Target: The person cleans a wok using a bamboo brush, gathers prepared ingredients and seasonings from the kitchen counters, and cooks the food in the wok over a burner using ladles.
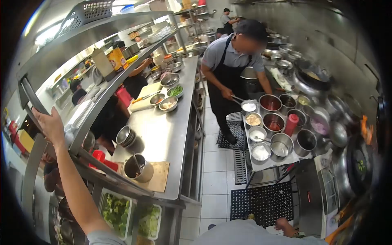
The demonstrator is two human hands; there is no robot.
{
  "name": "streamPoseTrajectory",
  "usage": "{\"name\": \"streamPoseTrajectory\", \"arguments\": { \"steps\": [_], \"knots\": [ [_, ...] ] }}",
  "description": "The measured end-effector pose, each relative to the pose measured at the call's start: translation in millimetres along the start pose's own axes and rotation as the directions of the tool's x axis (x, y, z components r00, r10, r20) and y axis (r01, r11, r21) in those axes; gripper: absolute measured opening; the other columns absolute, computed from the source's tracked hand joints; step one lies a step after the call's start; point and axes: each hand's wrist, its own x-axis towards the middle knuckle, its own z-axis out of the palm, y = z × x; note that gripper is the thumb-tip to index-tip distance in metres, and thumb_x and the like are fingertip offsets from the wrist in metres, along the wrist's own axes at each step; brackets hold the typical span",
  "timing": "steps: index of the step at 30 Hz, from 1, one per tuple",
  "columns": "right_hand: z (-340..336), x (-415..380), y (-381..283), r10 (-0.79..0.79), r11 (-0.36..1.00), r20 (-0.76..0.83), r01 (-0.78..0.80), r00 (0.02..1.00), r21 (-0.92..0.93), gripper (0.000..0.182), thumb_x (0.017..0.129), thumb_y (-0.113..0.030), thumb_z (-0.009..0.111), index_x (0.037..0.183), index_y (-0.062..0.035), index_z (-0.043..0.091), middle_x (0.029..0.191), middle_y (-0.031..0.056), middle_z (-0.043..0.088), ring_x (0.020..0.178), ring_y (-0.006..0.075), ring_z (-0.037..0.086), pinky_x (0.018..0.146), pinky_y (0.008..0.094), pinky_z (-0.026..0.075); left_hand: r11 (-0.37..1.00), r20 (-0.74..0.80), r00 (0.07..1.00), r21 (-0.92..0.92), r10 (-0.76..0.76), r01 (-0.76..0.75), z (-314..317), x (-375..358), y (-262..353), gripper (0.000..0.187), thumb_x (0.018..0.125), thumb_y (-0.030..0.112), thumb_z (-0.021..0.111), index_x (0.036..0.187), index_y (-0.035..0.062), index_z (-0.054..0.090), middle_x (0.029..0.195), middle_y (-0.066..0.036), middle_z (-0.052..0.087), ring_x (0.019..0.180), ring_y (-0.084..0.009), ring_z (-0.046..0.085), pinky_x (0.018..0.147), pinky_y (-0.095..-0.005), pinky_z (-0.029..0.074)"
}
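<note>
Stretching away down a busy commercial kitchen: a long steel counter (167, 134), running from near the wearer toward the far wall, its long axis pointing away from the camera. Rising above it on the left, a tiered steel shelf (94, 104), slanting along the same line.

Working opposite at the cooking line, a co-worker in a dark apron (232, 77), tending a cluster of sauce and seasoning pots (273, 130) beside a red squeeze bottle (290, 124). Burning at far right, a flame beside a wok (359, 163).

Sitting at the near end of the counter, a steel pot (136, 168) on a wooden board, and past it a stack of steel bowls (124, 136). Lying below, tubs of green leaves (116, 210).

Reaching up and leftward, the left hand (51, 126), fingers spread and pressing against the shelf's upper rail, holding nothing; shelf rail directly under the palm, so nearer this hand by far. Hanging low at the frame's bottom edge, the right hand (286, 226), well apart from the shelf, fingers loosely curled and seemingly empty, though partly hidden.
</note>
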Motion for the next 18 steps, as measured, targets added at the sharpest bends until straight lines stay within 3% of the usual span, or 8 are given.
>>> {"name": "streamPoseTrajectory", "arguments": {
  "steps": [2,3,4,5,6,8,9,18],
  "knots": [
    [-7.9,-65.0,-99.9,0.422,0.837,0.026,-0.4,0.906,0.373,0.029,0.077,-0.023,0.063,0.095,-0.0021,0.061,0.09,0.0187,0.061,0.078,0.0338,0.063,0.066,0.0491,0.052,0.999,-0.024,1.0,0.044,-0.02,0.021,-6.4,-3.6,13.1,0.07,0.084,0.028,0.059,0.135,-0.0039,0.022,0.128,-0.03,0.043,0.116,-0.0389,0.046,0.098,-0.039,0.036],
    [-20.1,-113.8,-181.7,0.603,0.657,0.038,-0.523,0.796,0.543,0.029,0.078,-0.021,0.063,0.099,-0.0016,0.059,0.091,0.0204,0.061,0.077,0.0345,0.063,0.064,0.0492,0.052,0.989,0.033,0.994,-0.098,-0.104,0.107,-8.7,-3.2,12.9,0.068,0.084,0.028,0.058,0.136,-0.0005,0.024,0.124,-0.026,0.048,0.115,-0.0361,0.049,0.097,-0.0396,0.037],
    [-20.0,-120.8,-195.8,0.617,0.649,0.036,-0.535,0.786,0.541,0.029,0.078,-0.021,0.063,0.099,-0.0016,0.059,0.091,0.0204,0.061,0.077,0.0345,0.063,0.064,0.0492,0.052,0.954,0.105,0.979,-0.227,-0.177,0.197,-9.9,-3.8,10.8,0.066,0.085,0.029,0.057,0.136,0.0029,0.025,0.121,-0.021,0.052,0.114,-0.0332,0.051,0.096,-0.0402,0.037],
    [-16.5,-124.1,-205.0,0.591,0.667,0.049,-0.522,0.805,0.532,0.029,0.079,-0.017,0.06,0.103,-0.0002,0.056,0.09,0.0221,0.06,0.077,0.0354,0.063,0.061,0.0481,0.053,0.966,0.033,0.986,-0.195,-0.165,0.169,-8.6,-4.3,8.5,0.056,0.084,0.031,0.059,0.128,0.002,0.038,0.098,-0.015,0.063,0.09,-0.0253,0.062,0.081,-0.0356,0.046],
    [-9.9,-123.7,-208.1,0.564,0.684,0.06,-0.506,0.824,0.525,0.03,0.081,-0.014,0.058,0.106,0.0012,0.053,0.089,0.0239,0.059,0.076,0.0364,0.064,0.058,0.047,0.054,0.964,0.049,0.984,-0.198,-0.17,0.176,-4.5,-1.8,-0.8,0.056,0.084,0.031,0.059,0.128,0.002,0.038,0.098,-0.015,0.063,0.09,-0.0253,0.062,0.081,-0.0356,0.046],
    [2.4,-113.3,-213.6,0.486,0.77,-0.023,-0.415,0.874,0.484,0.025,0.082,-0.013,0.056,0.102,0.0029,0.056,0.09,0.02,0.061,0.072,0.0317,0.065,0.057,0.0433,0.054,0.864,0.263,0.916,-0.33,-0.303,0.381,4.1,1.6,-16.3,0.043,0.082,0.032,0.061,0.109,0.0005,0.052,0.077,-0.009,0.062,0.065,-0.0184,0.061,0.064,-0.0311,0.047],
    [-3.6,-118.5,-245.9,0.433,0.814,-0.05,-0.367,0.9,0.45,0.022,0.083,-0.015,0.054,0.095,0.0018,0.06,0.085,0.0161,0.062,0.07,0.0283,0.066,0.056,0.0415,0.055,0.859,0.224,0.935,-0.38,-0.274,0.343,4.8,0.1,-15.3,0.033,0.082,0.032,0.063,0.09,0.0012,0.055,0.061,-0.003,0.053,0.05,-0.0111,0.05,0.05,-0.0263,0.042],
    [-77.2,-98.4,-310.1,0.178,0.943,-0.225,-0.102,0.958,0.316,0.019,0.087,-0.016,0.054,0.1,-0.0033,0.061,0.08,0.0086,0.063,0.063,0.0199,0.064,0.051,0.0317,0.053,0.814,0.25,0.934,-0.465,-0.257,0.349,18.2,-2.7,-30.2,0.032,0.083,0.032,0.063,0.083,0.0017,0.054,0.057,-0.002,0.048,0.048,-0.0109,0.046,0.048,-0.026,0.039]
  ]
}}
